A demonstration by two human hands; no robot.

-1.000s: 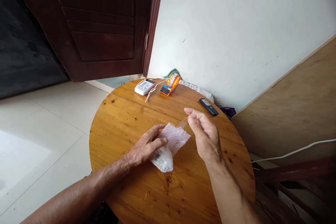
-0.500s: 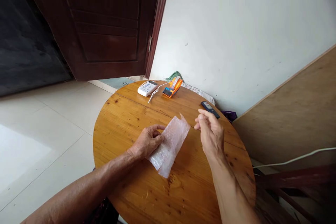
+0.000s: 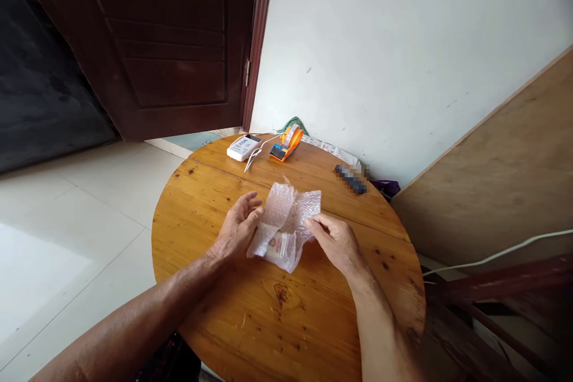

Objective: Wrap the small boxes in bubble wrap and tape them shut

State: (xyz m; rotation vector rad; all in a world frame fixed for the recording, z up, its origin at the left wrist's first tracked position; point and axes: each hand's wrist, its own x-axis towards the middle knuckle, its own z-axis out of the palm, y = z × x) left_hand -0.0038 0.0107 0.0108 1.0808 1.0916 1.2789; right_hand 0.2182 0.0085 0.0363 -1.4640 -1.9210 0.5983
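A sheet of bubble wrap (image 3: 278,206) lies partly unfolded on the round wooden table (image 3: 224,304), its flaps standing up. Inside its near fold shows a small flat item (image 3: 275,245) with a reddish print; its kind cannot be made out through the plastic. My right hand (image 3: 338,242) pinches the right flap between thumb and fingers. At the left edge of the wrap is my left hand (image 3: 239,221), fingers apart, the thumb against or very close to the plastic.
Toward the back of the table are a white device (image 3: 243,147) with a white cable (image 3: 257,152) and an orange tape dispenser (image 3: 286,144). A dark, blurred-out object (image 3: 351,179) lies at the right rear. Beyond stand a white wall (image 3: 380,59) and a dark red door (image 3: 174,54).
The bubble wrap, folded flat before, is now opened out, and the printed item shows in it. My right hand has moved left and down onto the wrap. My left hand has loosened its hold.
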